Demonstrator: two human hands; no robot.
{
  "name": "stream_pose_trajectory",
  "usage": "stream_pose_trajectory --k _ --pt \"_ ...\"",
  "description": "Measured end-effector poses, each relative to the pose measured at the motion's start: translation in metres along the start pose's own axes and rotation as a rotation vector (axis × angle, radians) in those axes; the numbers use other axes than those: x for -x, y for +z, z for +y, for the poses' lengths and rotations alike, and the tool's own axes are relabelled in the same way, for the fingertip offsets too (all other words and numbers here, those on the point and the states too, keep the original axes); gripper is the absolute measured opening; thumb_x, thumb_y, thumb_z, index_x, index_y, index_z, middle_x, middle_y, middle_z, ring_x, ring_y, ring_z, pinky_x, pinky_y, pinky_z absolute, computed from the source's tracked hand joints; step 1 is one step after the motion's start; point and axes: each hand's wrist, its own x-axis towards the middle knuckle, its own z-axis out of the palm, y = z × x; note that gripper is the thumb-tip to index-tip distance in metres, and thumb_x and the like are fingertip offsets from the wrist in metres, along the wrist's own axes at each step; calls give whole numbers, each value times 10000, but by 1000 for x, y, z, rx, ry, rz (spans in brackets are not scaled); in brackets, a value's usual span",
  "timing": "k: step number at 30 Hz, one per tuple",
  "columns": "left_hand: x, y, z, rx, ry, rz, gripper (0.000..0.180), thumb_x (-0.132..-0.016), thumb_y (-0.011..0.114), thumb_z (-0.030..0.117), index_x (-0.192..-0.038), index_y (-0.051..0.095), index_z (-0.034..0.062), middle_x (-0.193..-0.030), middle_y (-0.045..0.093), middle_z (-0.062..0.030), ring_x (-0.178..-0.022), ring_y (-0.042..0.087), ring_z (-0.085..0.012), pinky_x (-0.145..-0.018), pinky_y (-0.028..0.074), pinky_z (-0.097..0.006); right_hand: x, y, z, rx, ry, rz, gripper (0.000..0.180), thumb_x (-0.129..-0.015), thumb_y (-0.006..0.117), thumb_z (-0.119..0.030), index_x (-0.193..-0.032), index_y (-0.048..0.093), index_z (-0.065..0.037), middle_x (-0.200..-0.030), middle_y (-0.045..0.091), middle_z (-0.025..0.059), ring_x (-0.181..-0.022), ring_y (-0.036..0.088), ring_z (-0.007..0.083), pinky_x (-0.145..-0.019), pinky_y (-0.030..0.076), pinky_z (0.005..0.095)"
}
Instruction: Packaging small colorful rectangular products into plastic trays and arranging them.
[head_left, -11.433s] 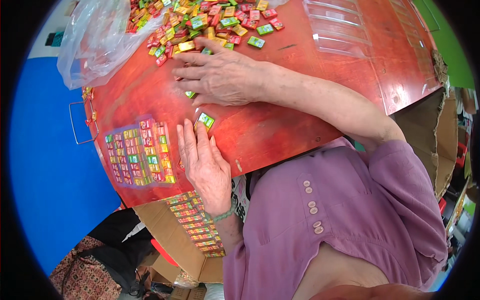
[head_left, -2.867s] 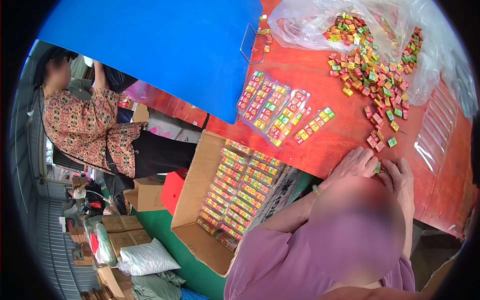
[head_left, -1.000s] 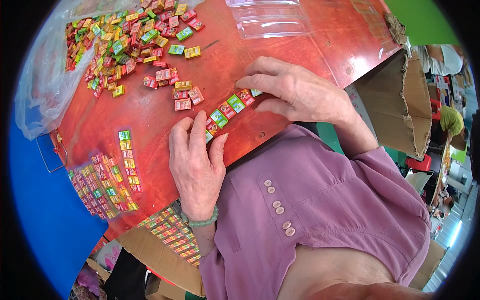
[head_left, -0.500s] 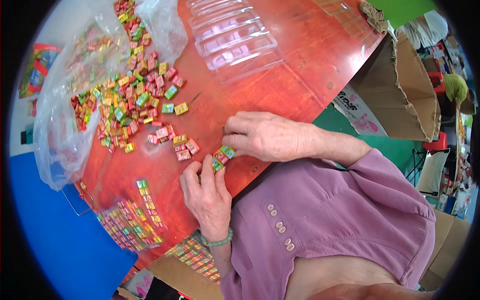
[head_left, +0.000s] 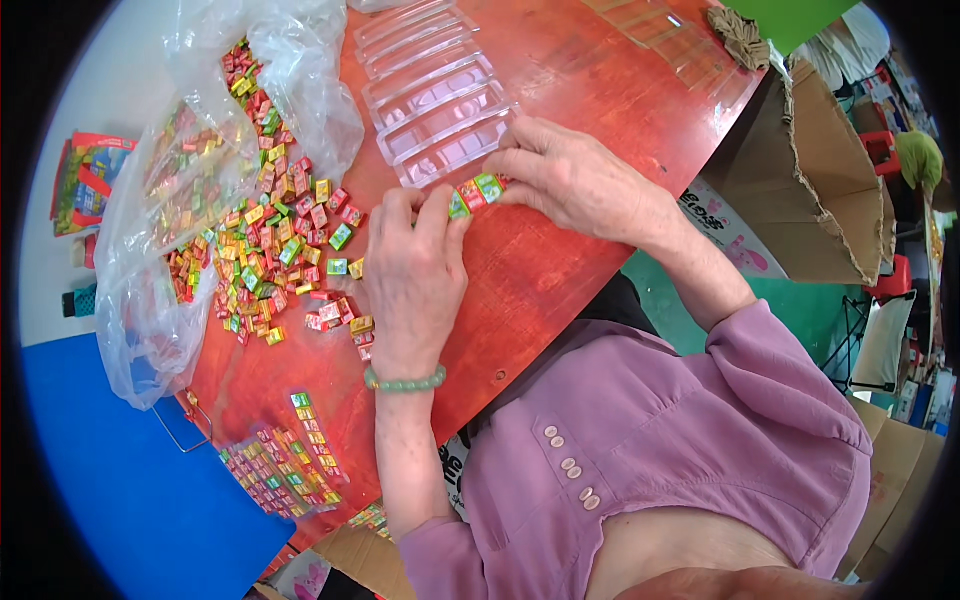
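- Row (head_left: 476, 195) of small boxes lay between the two hands, over the table (head_left: 560, 300); green and red faces showed in its middle, while fingers covered both ends.
- Its long axis slanted, left end nearer the person and right end farther off, roughly in line with the troughs of the clear tray (head_left: 440, 120) just beyond it.
- The left hand (head_left: 412, 260) was nearly closed, thumb and fingertips about the left end.
- The right hand (head_left: 575, 185) was nearly closed too, pinching the right end between thumb and fingers.
- Neither hand was plainly nearer the tray: the left fingers were just beside its near left corner, and the right fingers overlapped its right end in view. Whether the row was lifted off the table, or touched the tray, could not be told.
- Left of the left hand, a heap (head_left: 255, 245) of loose boxes ran back into the bag (head_left: 140, 360); filled packs (head_left: 275, 470) lay near the table's edge.
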Motion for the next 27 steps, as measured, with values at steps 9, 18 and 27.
stream_pose_trajectory --k 9,18,27 --pt "-24 23 -13 -5 26 -41 300 -874 759 137 -1146 690 33 -1037 588 -139 -942 616 -329 -771 536 -448 -6 6 28 40 72 -34 293 -906 729 -169 -1156 648 -39 -1067 574 141 -985 619 345 -825 533 430" --pt "-20 20 -15 16 22 -38 380 -869 766 130 -1212 649 16 -1082 576 -156 -996 607 -333 -802 535 -438 -3 6 29 -9 81 0 343 -898 739 -180 -1201 649 -44 -1101 582 142 -998 629 336 -844 542 420" --pt "11 11 2 -158 -7 -104 513 -895 741 163 -1306 579 -98 -1360 573 -224 -1258 570 -373 -1039 478 -468 25 0 18 152 122 -19 481 -886 756 -290 -1282 646 -41 -1304 623 108 -1192 576 325 -1002 467 447"
